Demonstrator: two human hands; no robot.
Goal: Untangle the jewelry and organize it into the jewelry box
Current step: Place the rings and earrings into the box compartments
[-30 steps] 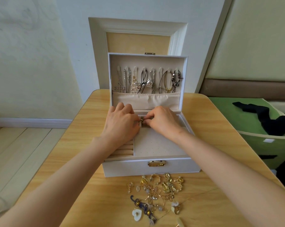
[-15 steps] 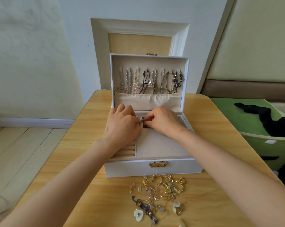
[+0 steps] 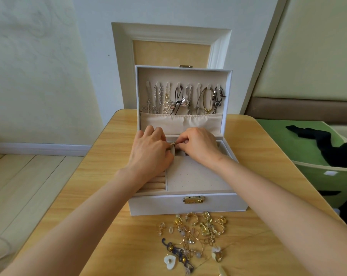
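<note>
Wooden table [image 3: 101, 196], open jewelry box [image 3: 158, 204]; left hand [image 3: 148, 154], right hand [image 3: 200, 144] fingers [image 3: 183, 140] curled, both pinching small gold piece [image 3: 173, 144].

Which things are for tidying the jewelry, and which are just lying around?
For the job: white lidded jewelry box; tangled gold jewelry heap; small gold piece pinched by left hand and right hand.
Just lying about: black cloth; green fabric bin; white-framed wooden panel.

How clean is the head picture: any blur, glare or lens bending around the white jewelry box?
Head view: even daylight, no glare; wide-angle bend curves the light wooden table; white jewelry box and hung necklaces sharp; the small metal piece pinched between left hand and right hand is too hidden to identify; loose gold jewelry pile slightly soft.
</note>
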